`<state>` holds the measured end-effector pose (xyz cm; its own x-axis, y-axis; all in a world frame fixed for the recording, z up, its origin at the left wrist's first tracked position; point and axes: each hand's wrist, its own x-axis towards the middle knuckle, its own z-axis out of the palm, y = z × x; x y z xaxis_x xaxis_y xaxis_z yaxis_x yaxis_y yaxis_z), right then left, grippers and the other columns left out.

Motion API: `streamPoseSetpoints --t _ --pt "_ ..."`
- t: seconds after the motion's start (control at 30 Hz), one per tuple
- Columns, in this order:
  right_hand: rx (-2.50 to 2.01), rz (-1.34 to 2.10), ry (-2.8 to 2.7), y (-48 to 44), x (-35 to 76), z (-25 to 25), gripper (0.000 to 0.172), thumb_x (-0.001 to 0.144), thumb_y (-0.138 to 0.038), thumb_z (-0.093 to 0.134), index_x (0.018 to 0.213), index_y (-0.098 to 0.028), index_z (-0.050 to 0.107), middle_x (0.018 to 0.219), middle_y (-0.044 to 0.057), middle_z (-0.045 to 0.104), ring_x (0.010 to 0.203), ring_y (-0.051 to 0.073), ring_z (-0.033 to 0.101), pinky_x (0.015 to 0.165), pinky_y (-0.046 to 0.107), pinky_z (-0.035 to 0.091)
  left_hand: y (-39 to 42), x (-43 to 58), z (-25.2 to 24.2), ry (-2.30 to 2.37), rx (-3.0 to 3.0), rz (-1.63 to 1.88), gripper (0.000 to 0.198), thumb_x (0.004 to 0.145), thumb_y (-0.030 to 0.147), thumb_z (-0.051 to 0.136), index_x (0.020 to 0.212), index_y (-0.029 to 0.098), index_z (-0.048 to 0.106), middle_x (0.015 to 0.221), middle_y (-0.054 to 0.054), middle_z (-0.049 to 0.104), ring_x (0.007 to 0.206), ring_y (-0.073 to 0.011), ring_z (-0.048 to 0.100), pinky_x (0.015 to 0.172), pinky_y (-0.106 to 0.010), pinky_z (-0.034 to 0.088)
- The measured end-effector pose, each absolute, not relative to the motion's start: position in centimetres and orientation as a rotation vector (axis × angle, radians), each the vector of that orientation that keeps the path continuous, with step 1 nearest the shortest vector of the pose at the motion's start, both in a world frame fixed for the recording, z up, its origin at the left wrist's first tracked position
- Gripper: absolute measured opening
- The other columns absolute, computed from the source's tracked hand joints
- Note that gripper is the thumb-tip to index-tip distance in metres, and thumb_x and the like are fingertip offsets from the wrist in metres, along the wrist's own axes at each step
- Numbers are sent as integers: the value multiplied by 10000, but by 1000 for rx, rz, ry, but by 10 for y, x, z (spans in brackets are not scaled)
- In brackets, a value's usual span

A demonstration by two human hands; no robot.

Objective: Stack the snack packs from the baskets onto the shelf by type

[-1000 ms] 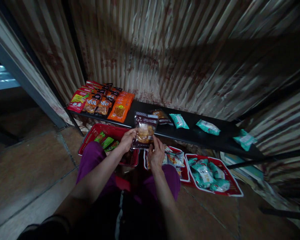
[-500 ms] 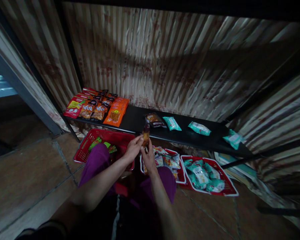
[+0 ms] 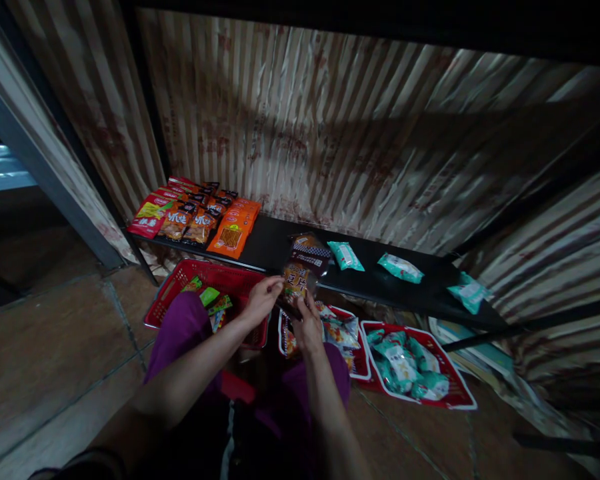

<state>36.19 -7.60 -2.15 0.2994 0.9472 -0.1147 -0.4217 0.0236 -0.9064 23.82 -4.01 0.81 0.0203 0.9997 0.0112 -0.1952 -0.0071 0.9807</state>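
Note:
Both my hands grip a dark brown snack packet point(image 3: 300, 272) with a clear window, held just above the front edge of a low black shelf point(image 3: 380, 283). My left hand point(image 3: 261, 300) pinches its left side and my right hand point(image 3: 307, 323) holds its lower edge. On the shelf lie a row of red and orange snack packets point(image 3: 195, 217) at the left and three teal packets point(image 3: 346, 255) at the right. I am sitting low, with purple trousers in view.
On the tiled floor below the shelf stand a red basket point(image 3: 180, 280) with green packets, a red tray point(image 3: 360, 363) of mixed snacks and a red tray point(image 3: 457, 393) of teal packets. A corrugated striped wall backs the shelf. A grey door frame point(image 3: 40, 160) rises at left.
The packet faced me flat, was turned edge-on, and now shows its printed side, tilted toward the shelf. Both hands kept their hold throughout.

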Motion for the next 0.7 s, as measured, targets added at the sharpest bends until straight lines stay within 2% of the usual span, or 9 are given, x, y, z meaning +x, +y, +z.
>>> streamPoseSetpoints --t 0.07,0.13,0.3,0.43,0.7 --pt "-1034 1242 -558 -74 366 -17 433 657 -407 727 1055 -270 623 978 -4 701 965 210 646 855 418 517 -28 234 -1 1174 1034 1344 152 677 180 704 825 215 714 1026 -57 686 1099 -221 563 1053 -354 334" --pt "-1009 1297 -522 -72 369 -13 388 645 -390 748 996 -266 636 948 -6 705 962 220 648 844 442 524 -20 229 -10 1203 959 1313 191 669 185 711 858 210 697 1002 -54 688 1067 -216 574 1019 -350 362" --pt "-966 1401 -530 -65 367 -9 340 662 -390 744 957 -250 654 961 21 713 1012 245 638 849 437 533 -14 218 -20 954 812 1051 243 708 323 702 883 160 666 865 -57 692 811 -181 627 805 -330 469" --pt "-967 1433 -476 -59 368 -11 331 641 -362 765 923 -219 666 961 34 716 986 249 648 831 441 545 -11 215 -18 905 741 1037 253 670 323 734 821 136 655 782 -44 673 694 -143 606 672 -273 472" --pt "-1036 1449 -418 -36 372 -19 302 599 -277 819 854 -235 663 904 -16 720 838 166 675 767 351 566 6 214 -18 918 606 1165 261 625 301 757 817 151 662 748 -26 672 656 -140 601 622 -263 469"
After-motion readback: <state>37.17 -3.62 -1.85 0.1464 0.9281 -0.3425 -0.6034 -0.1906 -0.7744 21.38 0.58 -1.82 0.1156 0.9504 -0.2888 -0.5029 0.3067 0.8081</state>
